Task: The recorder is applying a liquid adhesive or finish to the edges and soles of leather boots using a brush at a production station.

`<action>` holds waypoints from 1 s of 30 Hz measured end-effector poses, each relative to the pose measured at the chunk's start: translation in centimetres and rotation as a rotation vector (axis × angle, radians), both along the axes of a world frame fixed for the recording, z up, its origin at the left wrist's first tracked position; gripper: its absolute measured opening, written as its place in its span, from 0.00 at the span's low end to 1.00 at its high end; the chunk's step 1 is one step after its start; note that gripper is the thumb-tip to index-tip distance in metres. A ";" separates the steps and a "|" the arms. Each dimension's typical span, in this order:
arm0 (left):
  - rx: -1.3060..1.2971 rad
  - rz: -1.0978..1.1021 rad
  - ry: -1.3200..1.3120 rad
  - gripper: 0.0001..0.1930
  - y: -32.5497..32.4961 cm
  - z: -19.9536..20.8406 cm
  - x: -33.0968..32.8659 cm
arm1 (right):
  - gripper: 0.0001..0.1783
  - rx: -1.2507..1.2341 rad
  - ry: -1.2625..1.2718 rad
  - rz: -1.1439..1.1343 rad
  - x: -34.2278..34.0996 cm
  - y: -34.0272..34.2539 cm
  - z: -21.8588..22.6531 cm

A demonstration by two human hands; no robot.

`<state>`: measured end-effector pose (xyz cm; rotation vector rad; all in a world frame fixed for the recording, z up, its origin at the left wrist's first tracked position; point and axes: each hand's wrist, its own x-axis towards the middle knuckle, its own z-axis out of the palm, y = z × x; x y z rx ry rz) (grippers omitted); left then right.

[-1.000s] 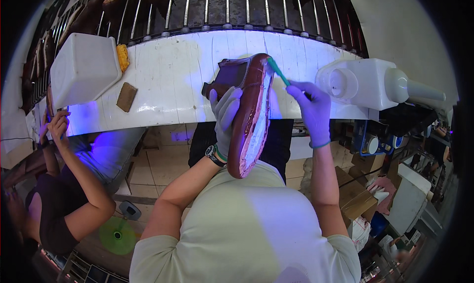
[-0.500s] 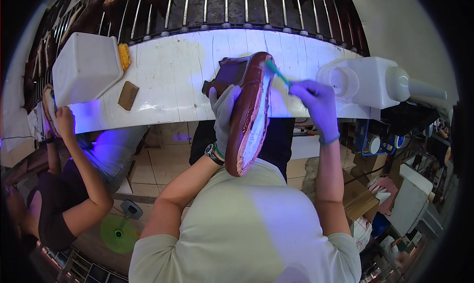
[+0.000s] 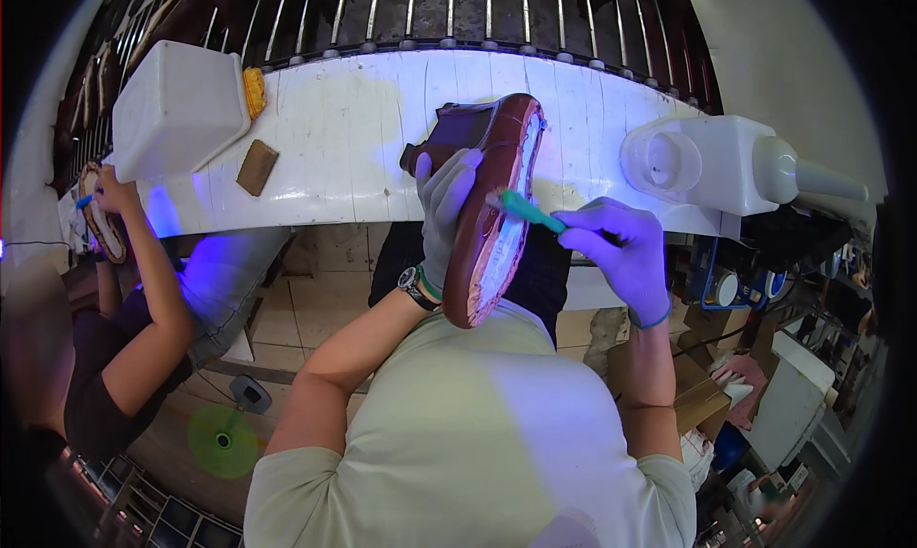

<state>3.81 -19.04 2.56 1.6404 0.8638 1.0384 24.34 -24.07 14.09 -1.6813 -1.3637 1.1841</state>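
Note:
My left hand (image 3: 444, 204), gloved in grey with a watch at the wrist, grips a reddish-brown leather boot (image 3: 470, 247) by its side. The boot is tilted with its underside partly turned up. A pale sole area (image 3: 499, 261) shows there, framed by a rough, light leather edge. Its dark shaft lies at the table. Between the fingers of my gloved right hand (image 3: 621, 247) is a green-handled brush (image 3: 528, 212). The bristles touch or nearly touch the boot's edge around the middle of its length.
A white square container (image 3: 177, 108) with a yellow sponge (image 3: 254, 91) and a brown block (image 3: 257, 167) are on the white table (image 3: 325, 128). At right lies a white jug (image 3: 740, 161) beside a round cup (image 3: 664, 161). Beyond runs a roller rack (image 3: 449, 13). A co-worker's arm (image 3: 153, 300) handles another shoe.
My right hand has brought the brush from the boot's far end down toward its middle. The boot has shifted slightly and turned in my left hand.

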 end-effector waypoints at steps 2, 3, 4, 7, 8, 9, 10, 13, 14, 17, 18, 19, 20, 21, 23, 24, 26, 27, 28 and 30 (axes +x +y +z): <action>0.009 0.004 0.009 0.32 0.0 0.0 -0.1 | 0.12 0.058 -0.002 0.062 -0.8 -0.5 0.8; 0.015 0.011 0.013 0.32 0.0 -0.1 -0.1 | 0.12 0.089 -0.003 0.093 -1.2 -0.7 1.2; 0.018 0.017 0.018 0.33 0.0 -0.1 -0.2 | 0.13 0.142 -0.019 0.160 -1.4 -0.9 1.6; 0.038 0.032 0.032 0.33 -0.1 -0.2 -0.4 | 0.12 0.288 -0.109 0.372 -1.8 -1.3 2.3; 0.050 0.037 0.034 0.33 -0.1 -0.3 -0.4 | 0.11 0.302 -0.087 0.333 -1.7 -1.1 2.3; 0.058 0.043 0.041 0.33 0.0 -0.3 -0.4 | 0.11 0.329 -0.069 0.310 -1.6 -0.8 2.1; 0.064 0.046 0.047 0.33 0.1 -0.3 -0.4 | 0.10 0.356 -0.050 0.286 -1.5 -0.4 2.0; 0.109 0.065 0.088 0.33 0.6 -0.3 -0.4 | 0.12 0.130 -0.063 -0.065 -1.3 0.0 1.8; 0.122 0.074 0.108 0.33 0.7 -0.2 -0.5 | 0.13 0.135 -0.077 -0.058 -1.2 0.1 1.8; 0.118 0.066 0.145 0.33 0.8 0.2 -0.5 | 0.14 0.219 -0.034 0.087 -1.5 -0.3 2.4; -0.003 0.005 0.067 0.34 0.6 0.5 -0.5 | 0.15 0.241 -0.034 0.111 -1.6 -0.4 2.7; -0.007 -0.003 0.108 0.35 0.4 0.7 -0.6 | 0.15 0.262 -0.035 0.138 -1.7 -0.6 3.0; -0.070 -0.033 0.092 0.36 0.2 1.1 -0.6 | 0.16 0.281 -0.036 0.165 -1.7 -0.7 3.3; 0.029 -0.033 0.121 0.37 0.0 1.5 -0.6 | 0.16 0.321 -0.066 0.195 -1.7 -0.7 3.7; -0.046 -0.093 -0.025 0.40 0.1 2.6 -0.7 | 0.16 0.378 -0.108 0.256 -1.5 -0.7 4.4; -0.099 -0.118 0.015 0.41 0.2 3.3 -0.8 | 0.16 0.402 -0.127 0.285 -1.5 -0.6 4.7; -0.019 -0.210 0.152 0.41 0.9 4.9 -1.2 | 0.17 0.462 -0.180 0.298 -1.4 -0.2 5.3; 0.169 -0.209 0.241 0.41 1.1 5.9 -1.7 | 0.17 0.498 -0.210 0.309 -1.3 0.1 5.6; 0.309 -0.221 0.325 0.41 1.5 6.9 -2.3 | 0.17 0.538 -0.239 0.318 -1.2 0.4 5.9; 0.349 -0.244 0.419 0.39 2.0 8.6 -2.7 | 0.17 0.612 -0.296 0.352 -1.0 1.3 6.4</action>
